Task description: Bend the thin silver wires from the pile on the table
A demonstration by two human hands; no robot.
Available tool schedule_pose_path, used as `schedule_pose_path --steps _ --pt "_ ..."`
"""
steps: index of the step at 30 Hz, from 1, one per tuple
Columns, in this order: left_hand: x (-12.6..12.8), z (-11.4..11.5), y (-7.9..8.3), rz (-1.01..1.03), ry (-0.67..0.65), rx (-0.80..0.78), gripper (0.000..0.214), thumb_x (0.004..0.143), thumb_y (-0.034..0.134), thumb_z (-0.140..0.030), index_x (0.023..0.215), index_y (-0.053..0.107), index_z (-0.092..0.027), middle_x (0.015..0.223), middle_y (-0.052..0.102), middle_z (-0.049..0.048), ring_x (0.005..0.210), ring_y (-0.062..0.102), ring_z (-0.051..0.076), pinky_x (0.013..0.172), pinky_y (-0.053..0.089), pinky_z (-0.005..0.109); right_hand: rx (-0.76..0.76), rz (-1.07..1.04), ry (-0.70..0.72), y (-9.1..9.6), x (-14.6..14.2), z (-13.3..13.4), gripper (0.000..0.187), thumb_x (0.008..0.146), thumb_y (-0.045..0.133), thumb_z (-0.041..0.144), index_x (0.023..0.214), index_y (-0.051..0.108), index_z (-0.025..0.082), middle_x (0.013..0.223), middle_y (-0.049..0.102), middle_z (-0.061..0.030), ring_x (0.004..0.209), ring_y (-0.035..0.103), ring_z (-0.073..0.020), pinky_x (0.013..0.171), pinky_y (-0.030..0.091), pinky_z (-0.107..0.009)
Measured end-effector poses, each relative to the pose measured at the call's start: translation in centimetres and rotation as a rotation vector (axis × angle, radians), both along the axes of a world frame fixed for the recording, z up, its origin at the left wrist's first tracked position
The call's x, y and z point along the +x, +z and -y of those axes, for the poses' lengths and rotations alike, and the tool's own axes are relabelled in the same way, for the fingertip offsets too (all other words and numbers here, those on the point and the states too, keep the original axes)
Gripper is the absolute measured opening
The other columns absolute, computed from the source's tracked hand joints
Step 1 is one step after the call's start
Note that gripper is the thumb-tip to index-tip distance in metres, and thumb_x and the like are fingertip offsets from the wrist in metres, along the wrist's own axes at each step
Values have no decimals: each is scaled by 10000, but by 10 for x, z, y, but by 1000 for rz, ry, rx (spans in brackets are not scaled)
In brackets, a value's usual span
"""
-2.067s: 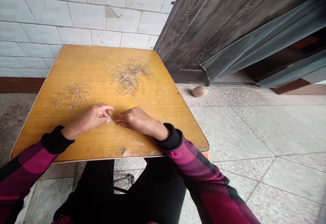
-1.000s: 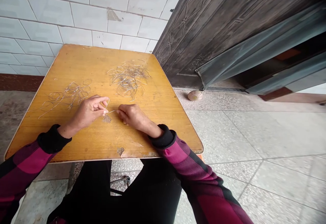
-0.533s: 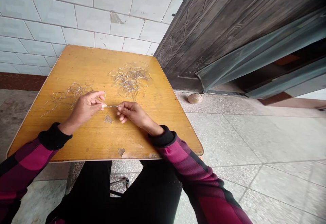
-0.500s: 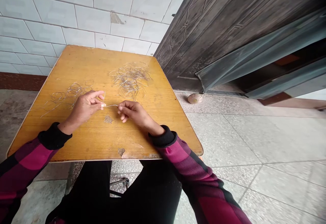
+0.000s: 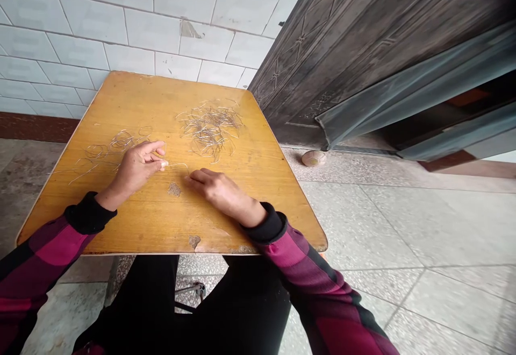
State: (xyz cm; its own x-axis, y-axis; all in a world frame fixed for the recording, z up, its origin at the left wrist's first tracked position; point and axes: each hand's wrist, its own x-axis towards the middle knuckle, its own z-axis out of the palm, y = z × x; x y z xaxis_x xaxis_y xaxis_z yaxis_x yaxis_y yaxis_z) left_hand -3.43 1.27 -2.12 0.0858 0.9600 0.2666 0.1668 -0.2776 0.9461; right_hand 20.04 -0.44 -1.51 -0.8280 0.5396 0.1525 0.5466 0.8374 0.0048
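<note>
Between my two hands runs a thin piece of silvery wire (image 5: 178,164), bent sharply down near its right end. My left hand (image 5: 139,165) pinches it between thumb and forefinger, and a curved length rises past the raised fingers. At the wire's right end is my right hand (image 5: 220,191), its fingers curled together, back of the hand upward; the fingertips are partly hidden but seem closed on the bent end. A tangled heap of wire pieces (image 5: 212,126) lies on the table beyond my right hand. Looser, curled wires (image 5: 121,141) lie behind my left hand.
The yellow wooden table (image 5: 149,231) has chipped patches near its front. Behind it stands a white tiled wall (image 5: 116,24). To the right are a dark carved door (image 5: 318,54), a grey-green curtain (image 5: 363,105) and a pale round object (image 5: 313,158) on the floor.
My right hand has turned palm-down and dropped slightly, and the wire's right end now bends downward. My left hand keeps its pinch. The view has shifted slightly.
</note>
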Motion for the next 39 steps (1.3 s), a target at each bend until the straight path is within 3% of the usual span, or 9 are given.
schedule_pose_path --steps 4,9,15,21,29,33,39 --pt "4 2 -2 -41 -2 11 381 713 711 -174 1090 668 -138 943 658 46 662 641 110 636 553 265 23 153 -32 2 -7 6 258 964 398 70 1052 641 76 929 640 -127 789 535 -182 642 402 -310" --pt "11 5 -4 -46 -40 36 352 721 698 -147 1072 672 -136 946 639 39 629 638 95 638 562 264 -59 144 -116 6 -9 5 238 948 436 64 903 667 101 854 627 -102 704 488 -142 603 328 -299" --pt "18 8 -6 -39 -54 45 341 729 687 -143 1070 672 -144 938 635 34 643 641 100 644 570 269 -205 78 -257 6 -10 1 172 933 580 249 919 715 144 854 620 -72 637 463 -117 576 283 -293" --pt "18 8 -5 -33 -65 31 348 726 691 -164 1073 666 -139 940 629 37 646 631 99 647 566 274 -300 -72 -233 3 -7 -1 319 931 590 382 769 698 129 794 577 -54 613 460 -98 582 301 -279" --pt "22 8 -8 23 -74 -35 339 700 708 -193 1032 670 -139 907 620 27 672 622 108 618 561 263 -144 -31 -356 -6 -16 4 598 901 469 641 678 662 120 698 571 -71 504 404 -96 502 217 -300" --pt "26 9 -10 61 -75 -74 332 689 716 -179 1015 672 -136 900 617 22 651 613 98 609 568 261 -89 44 -433 -8 -22 8 639 849 478 704 692 670 115 662 591 -78 490 428 -102 488 195 -293" --pt "23 7 -7 12 -131 -113 356 692 705 -172 1042 669 -121 898 629 28 592 616 89 574 541 250 -118 -15 -444 -11 -23 8 649 842 467 722 680 666 127 645 602 -70 491 448 -105 495 203 -292"
